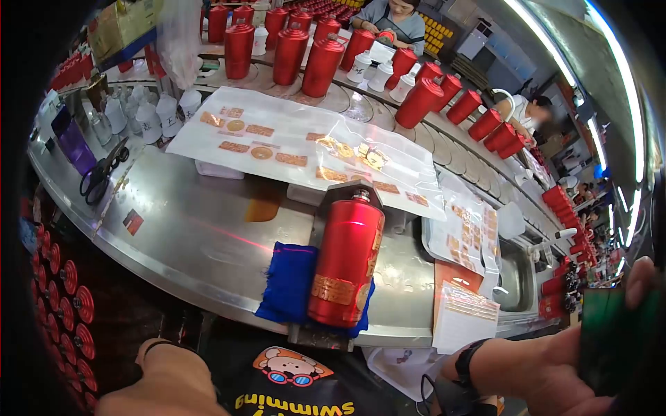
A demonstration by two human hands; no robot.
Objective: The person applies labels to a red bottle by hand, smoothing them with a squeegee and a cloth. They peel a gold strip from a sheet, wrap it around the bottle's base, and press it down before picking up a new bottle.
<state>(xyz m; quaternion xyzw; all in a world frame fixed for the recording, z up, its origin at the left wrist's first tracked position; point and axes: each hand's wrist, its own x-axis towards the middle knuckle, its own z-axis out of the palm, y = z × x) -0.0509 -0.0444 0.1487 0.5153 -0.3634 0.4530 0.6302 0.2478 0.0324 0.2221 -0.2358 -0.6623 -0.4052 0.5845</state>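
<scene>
A shiny red bottle (347,267) with gold labels lies tilted on a dark stand at the bench's front edge, its metal neck pointing away from me. Under and beside it is a folded blue cloth (289,281). At lower right, my right hand (565,364), a dark band on its wrist, is closed on a dark green flat rectangular thing (616,340) whose kind I cannot make out. My left hand (163,378) is low at the left, near my dark apron; its fingers are hidden. Beyond the bottle lie clear sheets (253,114) of gold labels.
Red bottles (322,66) and white bottles (380,76) stand along the conveyor (444,149). Black scissors (104,173) lie at left near small bottles. A sink (517,277) is at right, label sheets (461,229) beside it. A co-worker (395,24) sits across the conveyor.
</scene>
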